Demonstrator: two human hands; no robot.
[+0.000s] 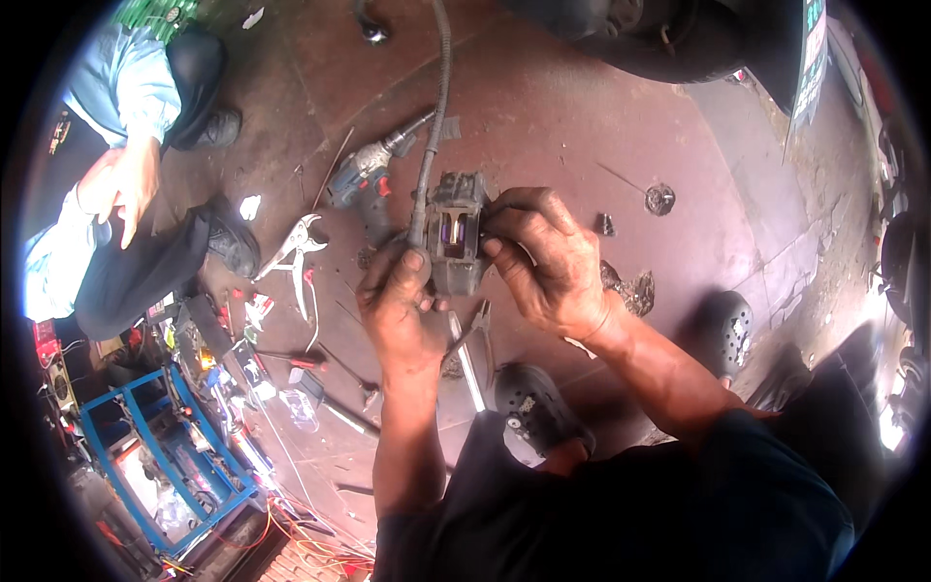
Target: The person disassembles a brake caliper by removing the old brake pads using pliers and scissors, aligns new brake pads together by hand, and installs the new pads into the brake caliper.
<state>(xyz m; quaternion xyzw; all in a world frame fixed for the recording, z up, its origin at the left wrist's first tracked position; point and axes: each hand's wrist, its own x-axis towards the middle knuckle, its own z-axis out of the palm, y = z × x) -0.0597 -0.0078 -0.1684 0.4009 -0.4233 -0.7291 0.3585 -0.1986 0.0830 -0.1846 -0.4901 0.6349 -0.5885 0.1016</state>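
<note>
A dark grey brake caliper (pixel 455 271) is held up in the middle, its opening showing bright metal and purple parts. A ridged black hose (pixel 436 116) runs from it toward the top edge. My left hand (pixel 398 306) is closed round the caliper's left side where the hose joins it. My right hand (pixel 543 257) pinches at the caliper's right side, thumb against it and fingers curled; any small part between the fingertips is hidden. Just below lie pliers (pixel 485 335) and a metal bar (pixel 467 369).
A cordless power tool (pixel 364 179) and locking pliers (pixel 293 252) lie left on the red floor. A co-worker's hands (pixel 131 194) and legs (pixel 145 272) are at upper left. A blue-framed rack (pixel 126 388) and scattered tools fill the lower left. A dark vehicle (pixel 679 48) stands at top right.
</note>
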